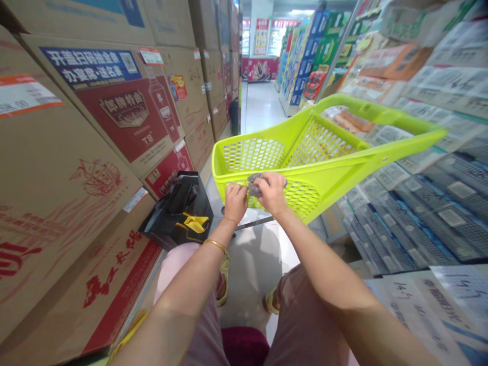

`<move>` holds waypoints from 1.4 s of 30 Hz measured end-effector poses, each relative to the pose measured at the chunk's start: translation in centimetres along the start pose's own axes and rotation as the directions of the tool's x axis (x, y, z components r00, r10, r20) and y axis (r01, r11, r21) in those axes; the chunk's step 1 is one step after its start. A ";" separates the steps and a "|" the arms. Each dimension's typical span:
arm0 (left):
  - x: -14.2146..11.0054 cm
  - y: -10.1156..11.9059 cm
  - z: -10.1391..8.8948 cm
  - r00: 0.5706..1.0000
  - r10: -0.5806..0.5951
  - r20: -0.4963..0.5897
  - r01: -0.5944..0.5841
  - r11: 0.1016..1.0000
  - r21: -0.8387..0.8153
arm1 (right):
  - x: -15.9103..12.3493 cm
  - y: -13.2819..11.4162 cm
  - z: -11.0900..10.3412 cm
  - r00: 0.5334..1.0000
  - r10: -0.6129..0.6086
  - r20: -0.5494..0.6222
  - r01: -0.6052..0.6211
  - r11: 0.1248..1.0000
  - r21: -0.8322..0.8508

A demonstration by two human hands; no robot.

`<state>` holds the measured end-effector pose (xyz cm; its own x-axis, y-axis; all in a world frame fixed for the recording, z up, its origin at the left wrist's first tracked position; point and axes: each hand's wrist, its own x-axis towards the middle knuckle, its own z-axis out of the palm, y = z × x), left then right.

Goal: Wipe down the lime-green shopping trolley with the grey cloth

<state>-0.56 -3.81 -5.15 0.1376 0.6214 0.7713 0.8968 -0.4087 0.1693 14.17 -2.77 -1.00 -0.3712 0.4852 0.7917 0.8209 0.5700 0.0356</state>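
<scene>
A: What are the hands doing?
B: The left hand (235,201) and right hand (271,192) together grip a small grey object (254,185), just before the green basket (305,168).

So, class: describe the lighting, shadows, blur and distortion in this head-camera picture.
Head view: bright, even store lighting; soft shadow on the floor under the green basket; wide-angle bending leans the cardboard boxes and shelves; the small object in both hands is slightly blurred.
</scene>
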 end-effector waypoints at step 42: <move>0.0 0.5 0.1 0.999 -0.045 -0.004 0.045 0.998 -0.043 | -0.7 0.8 -0.5 0.984 -0.048 0.170 0.050 0.999 -0.004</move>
<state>-0.10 -3.97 -5.12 0.0957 0.6366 0.7653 0.8834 -0.4086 0.2295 15.27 -2.98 -1.19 -0.4787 0.5626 0.6740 0.8033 0.5905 0.0776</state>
